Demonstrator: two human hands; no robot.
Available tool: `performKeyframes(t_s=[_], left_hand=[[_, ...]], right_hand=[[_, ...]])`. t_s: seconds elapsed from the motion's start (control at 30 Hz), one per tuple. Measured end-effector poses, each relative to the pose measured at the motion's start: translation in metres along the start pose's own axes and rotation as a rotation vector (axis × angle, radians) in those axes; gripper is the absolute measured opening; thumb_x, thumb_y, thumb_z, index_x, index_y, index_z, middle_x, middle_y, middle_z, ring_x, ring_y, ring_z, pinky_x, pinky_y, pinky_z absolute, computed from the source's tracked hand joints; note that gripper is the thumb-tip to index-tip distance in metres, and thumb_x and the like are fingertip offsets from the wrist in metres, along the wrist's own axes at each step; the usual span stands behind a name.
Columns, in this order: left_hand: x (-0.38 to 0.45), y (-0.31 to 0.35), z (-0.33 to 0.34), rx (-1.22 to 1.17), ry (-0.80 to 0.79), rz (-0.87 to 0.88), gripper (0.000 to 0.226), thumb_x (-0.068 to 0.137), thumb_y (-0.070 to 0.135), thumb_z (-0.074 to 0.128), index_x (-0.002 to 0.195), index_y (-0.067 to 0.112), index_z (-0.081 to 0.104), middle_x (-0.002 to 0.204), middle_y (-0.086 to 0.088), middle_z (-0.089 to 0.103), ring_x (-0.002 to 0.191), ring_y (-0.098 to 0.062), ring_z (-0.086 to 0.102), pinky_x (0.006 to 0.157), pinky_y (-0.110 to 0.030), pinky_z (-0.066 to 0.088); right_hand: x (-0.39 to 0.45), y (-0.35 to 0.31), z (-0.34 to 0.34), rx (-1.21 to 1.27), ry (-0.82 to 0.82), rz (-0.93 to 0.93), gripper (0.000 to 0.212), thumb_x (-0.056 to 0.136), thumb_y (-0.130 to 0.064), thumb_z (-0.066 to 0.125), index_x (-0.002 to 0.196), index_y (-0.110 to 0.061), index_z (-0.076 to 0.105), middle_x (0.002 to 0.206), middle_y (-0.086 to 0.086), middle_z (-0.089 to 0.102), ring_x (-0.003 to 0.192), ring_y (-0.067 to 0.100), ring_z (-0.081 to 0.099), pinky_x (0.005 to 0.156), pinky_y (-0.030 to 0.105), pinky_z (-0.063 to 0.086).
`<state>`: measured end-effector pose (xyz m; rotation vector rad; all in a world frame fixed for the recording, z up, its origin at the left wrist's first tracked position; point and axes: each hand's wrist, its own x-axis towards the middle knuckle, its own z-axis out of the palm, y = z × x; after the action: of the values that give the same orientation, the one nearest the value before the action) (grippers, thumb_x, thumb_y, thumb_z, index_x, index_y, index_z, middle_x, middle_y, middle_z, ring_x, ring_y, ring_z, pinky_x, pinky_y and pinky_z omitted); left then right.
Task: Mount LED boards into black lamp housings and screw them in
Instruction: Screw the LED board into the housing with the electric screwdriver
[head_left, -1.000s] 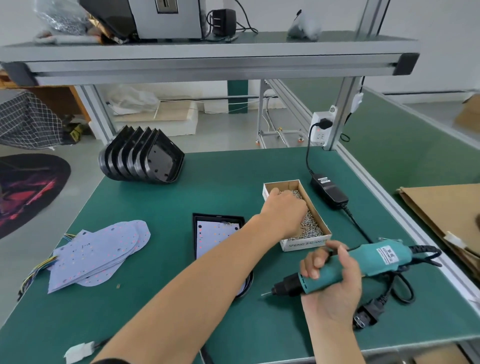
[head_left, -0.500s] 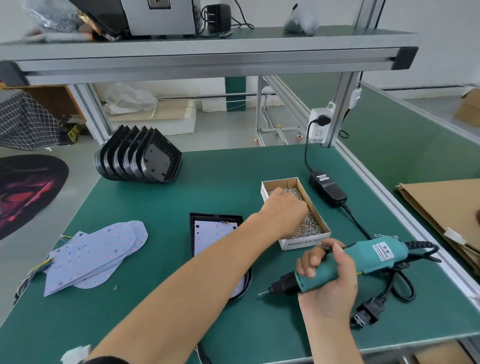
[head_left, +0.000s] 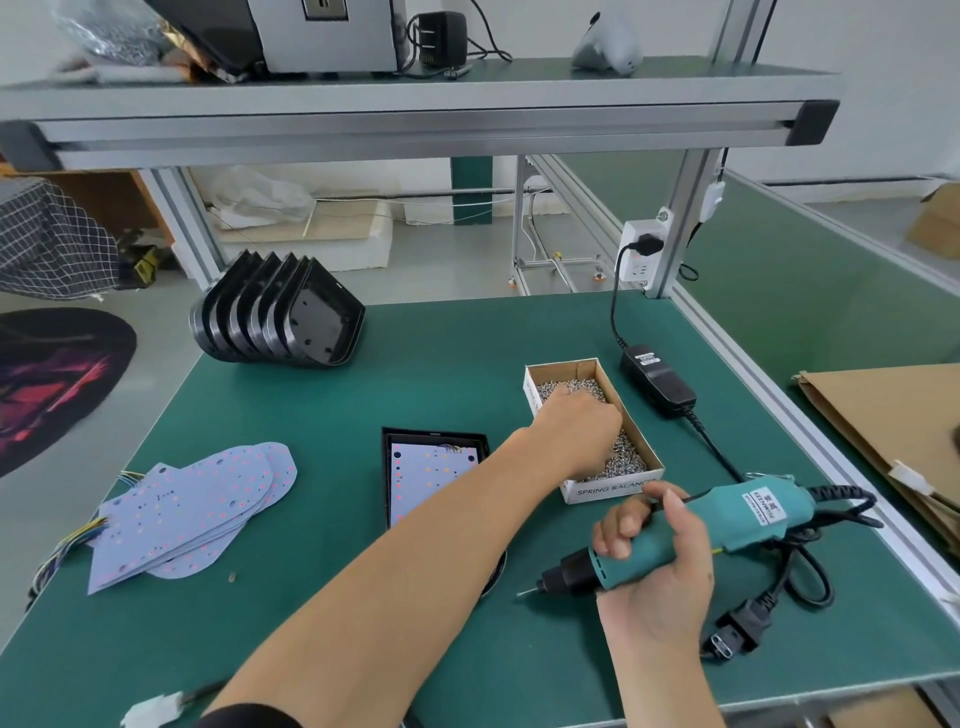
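On the green bench mat (head_left: 441, 384), near centre, a black lamp housing (head_left: 436, 441) lies flat with an LED board (head_left: 431, 475) seated inside it; my left forearm crosses over its near end. My left hand (head_left: 576, 423) reaches into the cardboard screw box (head_left: 613, 491), just right of the housing, with its fingers curled down among the loose screws (head_left: 623, 457); whether a screw is pinched between them cannot be told, since the back of the hand hides the fingertips. My right hand (head_left: 657, 566) grips the teal electric screwdriver (head_left: 691, 535) around its body, fingers and thumb wrapped round it, near the right front of the bench. The bit points left and sits just above the mat, apart from the housing. To the far left, a row of empty black housings (head_left: 280, 312) stands on edge, nested together. At near left, a stack of spare LED boards (head_left: 192, 514) lies flat, with coloured wires at its left edge. A black power adapter (head_left: 657, 382) rests beyond the screw box.
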<state>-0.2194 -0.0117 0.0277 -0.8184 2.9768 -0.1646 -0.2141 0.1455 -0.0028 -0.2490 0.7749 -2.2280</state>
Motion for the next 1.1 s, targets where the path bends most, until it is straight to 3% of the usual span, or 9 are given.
performKeyframes(t_s=[0.1, 0.2, 0.3, 0.37, 0.43, 0.53, 0.67, 0.9, 1.1], left_hand=[[0.002, -0.003, -0.001, -0.072, -0.012, 0.000, 0.014, 0.096, 0.020, 0.058, 0.083, 0.018, 0.064, 0.094, -0.003, 0.070, 0.100, -0.029, 0.063, 0.089, -0.041, 0.041], [-0.004, -0.010, -0.007, -0.303, 0.033, -0.023, 0.015, 0.099, 0.025, 0.058, 0.101, 0.017, 0.071, 0.107, -0.003, 0.075, 0.105, -0.027, 0.065, 0.096, -0.041, 0.047], [-0.027, -0.023, -0.018, -0.792, 0.159, -0.119, 0.008, 0.094, 0.023, 0.066, 0.092, 0.018, 0.071, 0.088, 0.006, 0.074, 0.084, -0.013, 0.067, 0.079, -0.033, 0.054], [-0.055, -0.036, -0.024, -1.109, 0.240, -0.193, 0.008, 0.088, 0.020, 0.075, 0.081, 0.021, 0.071, 0.071, 0.012, 0.070, 0.065, -0.003, 0.061, 0.065, -0.020, 0.049], [-0.089, -0.052, -0.024, -1.301, 0.294, -0.271, 0.013, 0.085, 0.016, 0.081, 0.078, 0.022, 0.071, 0.069, 0.011, 0.071, 0.063, -0.003, 0.060, 0.065, -0.016, 0.047], [-0.147, -0.076, -0.016, -1.402, 0.370, -0.399, 0.015, 0.085, 0.009, 0.083, 0.080, 0.016, 0.071, 0.074, 0.002, 0.072, 0.069, -0.010, 0.061, 0.071, -0.022, 0.048], [-0.214, -0.080, -0.008, -1.555, 0.441, -0.454, 0.022, 0.082, -0.003, 0.083, 0.080, 0.017, 0.074, 0.077, -0.003, 0.071, 0.071, -0.012, 0.062, 0.070, -0.017, 0.051], [-0.250, -0.046, -0.019, -1.774, 0.579, -0.500, 0.026, 0.062, 0.031, 0.090, 0.078, 0.013, 0.079, 0.073, -0.010, 0.071, 0.061, -0.012, 0.056, 0.058, -0.017, 0.047], [-0.248, -0.018, -0.019, -1.974, 0.556, -0.486, 0.023, 0.063, 0.031, 0.088, 0.070, 0.012, 0.077, 0.069, -0.014, 0.070, 0.055, -0.012, 0.058, 0.047, -0.018, 0.042]], right_hand=[[-0.001, -0.001, -0.001, 0.003, 0.005, -0.002, 0.015, 0.094, -0.017, 0.048, 0.084, -0.015, 0.058, 0.057, 0.003, 0.045, 0.042, 0.015, 0.039, 0.046, 0.023, 0.037], [-0.001, -0.001, -0.001, -0.008, 0.012, -0.003, 0.017, 0.097, -0.016, 0.046, 0.085, -0.016, 0.057, 0.058, 0.003, 0.044, 0.043, 0.015, 0.038, 0.046, 0.025, 0.037], [0.000, -0.002, -0.001, -0.022, 0.020, -0.014, 0.009, 0.092, -0.019, 0.051, 0.086, -0.015, 0.056, 0.058, 0.003, 0.044, 0.043, 0.015, 0.037, 0.046, 0.025, 0.037], [0.000, -0.001, -0.001, -0.031, 0.023, -0.017, 0.008, 0.091, -0.021, 0.052, 0.086, -0.016, 0.055, 0.058, 0.003, 0.044, 0.043, 0.015, 0.037, 0.046, 0.025, 0.037], [0.000, 0.000, -0.002, -0.046, 0.022, -0.015, 0.008, 0.092, -0.021, 0.052, 0.087, -0.016, 0.054, 0.059, 0.003, 0.045, 0.045, 0.015, 0.038, 0.047, 0.025, 0.037], [-0.003, 0.001, 0.001, -0.051, 0.007, -0.007, 0.007, 0.094, -0.021, 0.052, 0.088, -0.016, 0.053, 0.060, 0.003, 0.045, 0.046, 0.015, 0.038, 0.047, 0.026, 0.039], [-0.008, -0.004, 0.016, 0.002, -0.061, 0.016, 0.015, 0.095, -0.023, 0.050, 0.083, -0.020, 0.058, 0.061, -0.001, 0.047, 0.047, 0.014, 0.038, 0.049, 0.024, 0.040], [-0.016, -0.017, 0.065, 0.180, -0.144, -0.012, 0.020, 0.097, -0.028, 0.046, 0.083, -0.019, 0.058, 0.062, -0.004, 0.045, 0.049, 0.011, 0.038, 0.052, 0.025, 0.038], [-0.017, -0.023, 0.090, 0.284, -0.153, -0.010, 0.026, 0.099, -0.031, 0.044, 0.082, -0.018, 0.058, 0.061, -0.006, 0.047, 0.047, 0.008, 0.040, 0.050, 0.022, 0.040]])
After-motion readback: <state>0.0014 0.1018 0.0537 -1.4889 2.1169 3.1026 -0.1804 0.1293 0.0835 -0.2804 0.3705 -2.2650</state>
